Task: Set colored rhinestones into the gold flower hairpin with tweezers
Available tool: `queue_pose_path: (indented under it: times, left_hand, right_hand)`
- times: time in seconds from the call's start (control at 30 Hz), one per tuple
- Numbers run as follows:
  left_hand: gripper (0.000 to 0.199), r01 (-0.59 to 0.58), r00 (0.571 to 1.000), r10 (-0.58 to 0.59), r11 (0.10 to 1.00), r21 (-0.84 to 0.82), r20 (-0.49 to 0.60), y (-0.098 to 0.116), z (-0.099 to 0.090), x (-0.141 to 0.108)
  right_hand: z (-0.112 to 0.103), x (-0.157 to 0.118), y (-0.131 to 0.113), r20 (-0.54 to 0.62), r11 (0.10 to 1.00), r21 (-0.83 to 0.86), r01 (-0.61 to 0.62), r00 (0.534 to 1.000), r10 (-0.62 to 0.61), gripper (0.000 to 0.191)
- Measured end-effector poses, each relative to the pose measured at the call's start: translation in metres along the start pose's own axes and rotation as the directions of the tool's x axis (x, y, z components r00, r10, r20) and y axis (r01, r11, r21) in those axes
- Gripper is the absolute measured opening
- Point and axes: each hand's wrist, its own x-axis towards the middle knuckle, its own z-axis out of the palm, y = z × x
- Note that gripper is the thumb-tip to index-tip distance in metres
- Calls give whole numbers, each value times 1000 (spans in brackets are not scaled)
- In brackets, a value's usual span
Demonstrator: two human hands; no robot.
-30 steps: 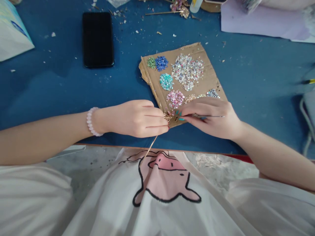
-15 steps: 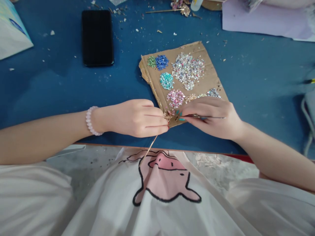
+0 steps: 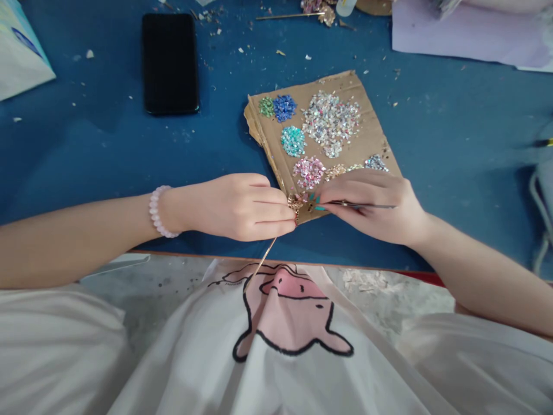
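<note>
My left hand [image 3: 246, 207], with a pale bead bracelet at the wrist, is closed around a gold hairpin [image 3: 295, 203]. Its ornate head shows at my fingertips, and its thin stem slants out below toward my lap. Close by on the right, my right hand [image 3: 371, 204] pinches a slim metal tool [image 3: 367, 205], which looks like tweezers; its tip is at the ornament, too small to make out. Under both hands lies a cardboard piece [image 3: 367, 101] bearing small heaps of chips: pink [image 3: 309, 172], turquoise [image 3: 293, 141], blue [image 3: 284, 108], green [image 3: 266, 106] and silvery white [image 3: 330, 124].
A black phone [image 3: 170, 63] lies at the upper left of the blue table [image 3: 108, 132]. Another gold stick with a flower-like head [image 3: 326, 15] is at the back. Lilac paper [image 3: 466, 34] is at the back right. Tiny scraps are scattered about.
Both hands keep their hold and place, with the hairpin and the tool hardly moved. The view has shifted very slightly.
</note>
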Motion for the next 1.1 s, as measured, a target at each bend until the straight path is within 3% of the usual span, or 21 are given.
queue_pose_path:
  times: [0.13,0.3,0.5,0.63,0.8,0.97,1.1]
  left_hand:
    - [44,24,998,-21,998,-59,51,0,-2,0]
    - [53,163,972,-118,963,-216,204,0,-4,4]
    - [41,13,1000,-12,998,-60,15,-1,-2,0]
    - [48,61,994,-50,991,-119,94,-1,-2,0]
    - [38,-15,999,15,1000,-6,-40,0,-1,0]
    - [45,14,998,-11,999,-39,70,0,-1,-1]
    - [43,22,999,-19,997,-71,38,0,-2,-2]
  right_hand:
    - [1,-1,1,1,1000,12,-12,1000,12,14]
    - [2,-1,1,11,1000,15,-22,1000,22,14]
    - [1,-1,1,25,999,24,-36,999,35,14]
    - [2,-2,2,26,999,31,-45,999,44,15]
    - [2,-1,2,19,1000,17,-23,1000,23,14]
    - [1,1,1,7,1000,17,2,1000,-2,14]
    - [2,-1,1,13,999,43,-30,999,29,14]
